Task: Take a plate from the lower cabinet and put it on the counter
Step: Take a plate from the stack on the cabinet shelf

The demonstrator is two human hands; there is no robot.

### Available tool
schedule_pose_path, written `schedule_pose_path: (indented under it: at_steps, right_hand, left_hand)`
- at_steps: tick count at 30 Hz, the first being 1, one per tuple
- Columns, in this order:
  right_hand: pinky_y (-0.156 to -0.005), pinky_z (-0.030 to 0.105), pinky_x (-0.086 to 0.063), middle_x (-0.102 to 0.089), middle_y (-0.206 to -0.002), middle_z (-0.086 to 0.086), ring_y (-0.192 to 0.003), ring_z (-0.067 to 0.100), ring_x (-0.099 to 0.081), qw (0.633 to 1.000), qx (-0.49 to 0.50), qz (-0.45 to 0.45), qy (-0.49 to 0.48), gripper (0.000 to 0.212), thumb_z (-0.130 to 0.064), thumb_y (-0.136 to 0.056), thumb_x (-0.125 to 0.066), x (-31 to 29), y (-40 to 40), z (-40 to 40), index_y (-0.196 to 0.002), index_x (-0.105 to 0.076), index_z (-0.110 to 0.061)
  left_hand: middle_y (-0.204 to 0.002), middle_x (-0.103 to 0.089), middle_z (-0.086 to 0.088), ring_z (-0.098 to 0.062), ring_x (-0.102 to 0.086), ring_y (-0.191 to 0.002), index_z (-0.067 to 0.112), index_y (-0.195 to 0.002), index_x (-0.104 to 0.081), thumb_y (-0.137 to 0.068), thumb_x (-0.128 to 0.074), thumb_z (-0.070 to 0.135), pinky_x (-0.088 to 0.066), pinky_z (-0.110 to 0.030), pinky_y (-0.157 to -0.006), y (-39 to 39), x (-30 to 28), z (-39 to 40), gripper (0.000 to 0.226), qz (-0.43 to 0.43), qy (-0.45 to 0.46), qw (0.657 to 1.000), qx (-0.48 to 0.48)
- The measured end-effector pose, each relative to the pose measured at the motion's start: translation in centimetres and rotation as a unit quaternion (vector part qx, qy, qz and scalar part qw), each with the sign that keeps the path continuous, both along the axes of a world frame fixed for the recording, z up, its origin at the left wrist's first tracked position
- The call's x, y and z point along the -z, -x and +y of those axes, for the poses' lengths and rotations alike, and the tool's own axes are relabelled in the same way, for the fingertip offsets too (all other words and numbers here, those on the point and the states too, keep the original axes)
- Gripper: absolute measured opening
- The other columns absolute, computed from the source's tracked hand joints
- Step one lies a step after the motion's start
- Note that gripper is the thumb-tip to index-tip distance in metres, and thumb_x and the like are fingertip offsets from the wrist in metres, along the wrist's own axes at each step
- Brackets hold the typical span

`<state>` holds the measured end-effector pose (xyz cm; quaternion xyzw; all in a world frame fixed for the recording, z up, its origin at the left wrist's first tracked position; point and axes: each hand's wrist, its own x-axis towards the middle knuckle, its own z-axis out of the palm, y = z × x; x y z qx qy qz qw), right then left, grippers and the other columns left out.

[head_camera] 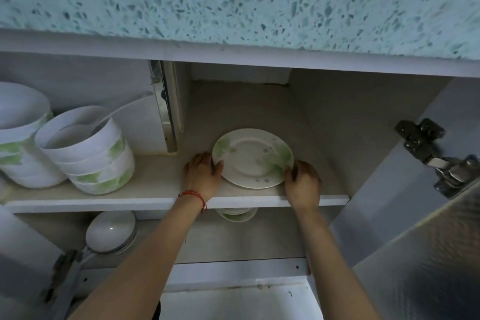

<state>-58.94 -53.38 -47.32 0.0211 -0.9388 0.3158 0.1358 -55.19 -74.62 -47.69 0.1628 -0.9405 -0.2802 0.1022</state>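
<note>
Both hands on the plate, upper shelf of the lower cabinet.

Your left hand (202,174) grips the left rim of the white, green-patterned plate (253,157), fingers curled over its edge; your right hand (302,184) clasps the right rim likewise. The plate sits between your hands on the shelf (155,189), near its front edge. Stacked bowls (96,158) stand well apart to the left. The speckled surface (233,2) lies above.

Plate (253,157): white, pale green leaf washes, small grey flowers — between the two grips.
Bowls (93,153): white with green patches, stacked left of the grips.
Counter (233,0): pale mint terrazzo, dark teal flecks, above the grips.
Shelf (145,189): beige, white front edge.
Bracelet (193,196): red — on the left wrist.
</note>
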Motion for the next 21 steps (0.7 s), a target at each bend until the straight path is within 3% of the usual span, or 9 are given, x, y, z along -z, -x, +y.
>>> schedule_pose_path:
  at_steps: [3,7,14,18,21]
  right_hand:
    - [-0.099,0.042,-0.037,-0.061,-0.116,0.019,-0.111,0.033,-0.05,1.0,0.006,-0.025,-0.018,0.032,-0.022,-0.092,-0.045,0.2,0.3,-0.1,-0.104,-0.06,0.003]
    - [-0.1,0.041,-0.036,-0.063,-0.114,0.017,-0.111,0.032,-0.051,0.999,0.006,-0.032,-0.014,0.03,-0.022,-0.091,-0.047,0.1,0.4,-0.3,-0.102,-0.062,0.001]
    - [-0.089,0.039,-0.044,-0.066,-0.1,0.021,-0.099,0.035,-0.056,1.0,-0.003,-0.018,0.025,0.024,-0.015,-0.086,-0.054,-0.3,-0.4,-0.6,-0.094,-0.063,0.005]
    - [-0.077,0.037,-0.043,-0.066,-0.086,0.023,-0.087,0.037,-0.058,0.999,-0.01,-0.001,0.045,0.018,-0.009,-0.082,-0.057,0.0,-1.2,-0.3,-0.08,-0.062,0.008]
    - [-0.075,0.034,-0.043,-0.067,-0.086,0.022,-0.088,0.035,-0.057,0.998,-0.016,0.011,0.065,0.016,-0.007,-0.082,-0.057,0.1,-1.9,-0.1,-0.081,-0.062,0.008]
  left_hand:
    - [-0.125,-0.055,-0.015,-0.029,-0.043,-0.12,0.007,-0.117,-0.053,-0.092,-0.043,0.033,-0.027,-0.038,-0.103,0.0,0.2,0.1,0.037,0.011,0.002,1.0,0.001]
    - [-0.126,-0.055,-0.014,-0.028,-0.043,-0.121,0.009,-0.119,-0.052,-0.09,-0.048,0.03,-0.026,-0.038,-0.104,0.1,0.2,0.2,0.036,0.012,-0.003,1.0,-0.008]
    - [-0.12,-0.057,-0.019,-0.033,-0.048,-0.115,0.007,-0.113,-0.059,-0.086,-0.052,0.015,-0.029,-0.042,-0.106,0.3,-0.4,0.9,0.03,0.016,-0.081,0.996,-0.036]
    - [-0.11,-0.063,-0.024,-0.038,-0.056,-0.103,0.0,-0.103,-0.064,-0.082,-0.055,0.006,-0.044,-0.04,-0.091,-0.6,-0.5,1.1,0.023,0.048,-0.135,0.989,-0.033]
    - [-0.102,-0.068,-0.022,-0.036,-0.061,-0.096,-0.001,-0.097,-0.065,-0.08,-0.055,0.0,-0.047,-0.034,-0.079,-1.6,-0.9,1.6,0.019,0.084,-0.2,0.975,-0.042]
